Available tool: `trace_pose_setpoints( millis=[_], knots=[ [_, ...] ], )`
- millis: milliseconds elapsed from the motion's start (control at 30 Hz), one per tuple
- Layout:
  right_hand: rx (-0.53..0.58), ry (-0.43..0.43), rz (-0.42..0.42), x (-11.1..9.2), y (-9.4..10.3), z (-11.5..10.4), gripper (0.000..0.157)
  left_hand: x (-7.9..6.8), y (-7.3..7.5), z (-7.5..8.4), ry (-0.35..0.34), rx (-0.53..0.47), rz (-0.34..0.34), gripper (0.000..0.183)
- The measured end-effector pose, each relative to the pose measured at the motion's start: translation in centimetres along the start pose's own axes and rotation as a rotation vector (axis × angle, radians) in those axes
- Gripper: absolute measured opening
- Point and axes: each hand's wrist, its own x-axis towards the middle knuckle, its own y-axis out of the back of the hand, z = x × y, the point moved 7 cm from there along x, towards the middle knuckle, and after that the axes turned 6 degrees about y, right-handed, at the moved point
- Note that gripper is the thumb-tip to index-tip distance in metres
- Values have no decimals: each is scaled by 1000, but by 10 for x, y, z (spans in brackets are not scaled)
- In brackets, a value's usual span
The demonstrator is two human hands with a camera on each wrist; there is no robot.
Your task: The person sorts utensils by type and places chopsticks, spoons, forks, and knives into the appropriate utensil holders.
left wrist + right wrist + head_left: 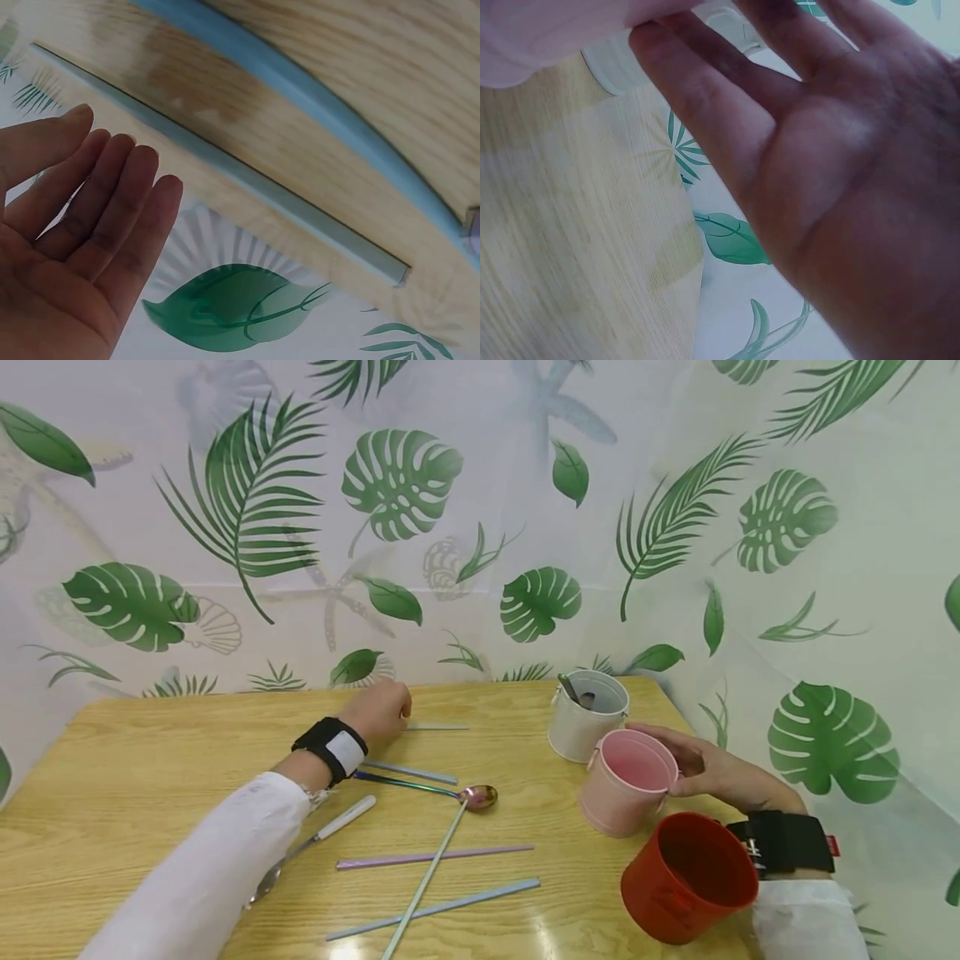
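Observation:
At the table's far side my left hand (378, 710) is beside a pale green chopstick (442, 727). In the left wrist view its fingers are loosely bent, with a gap between them and the chopstick, and a blue chopstick (300, 90) lies farther in. My right hand (708, 768) holds a pink bucket (615, 802) on its right side, fingers behind the rim and thumb near the front. Right behind the pink bucket stands a white bucket (573, 731) with utensils (570, 689) in it. A red bucket (652, 893) is nearer, by the right wrist.
A rainbow-coloured spoon (477, 797) lies mid-table, a green chopstick (431, 868) by its bowl. That chopstick crosses a purple chopstick (382, 862) and a blue chopstick (480, 898). A white-handled spoon (347, 817) lies beside the left sleeve. Leaf-print cloth (465, 643) hangs behind the table.

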Motion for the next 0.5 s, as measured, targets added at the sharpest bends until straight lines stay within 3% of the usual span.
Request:
trace_pose_setpoints(
  millis=[500],
  knots=[
    [42,40,-26,0,-2,-2,81,-5,-10,1,-6,-13,-37,17]
  ],
)
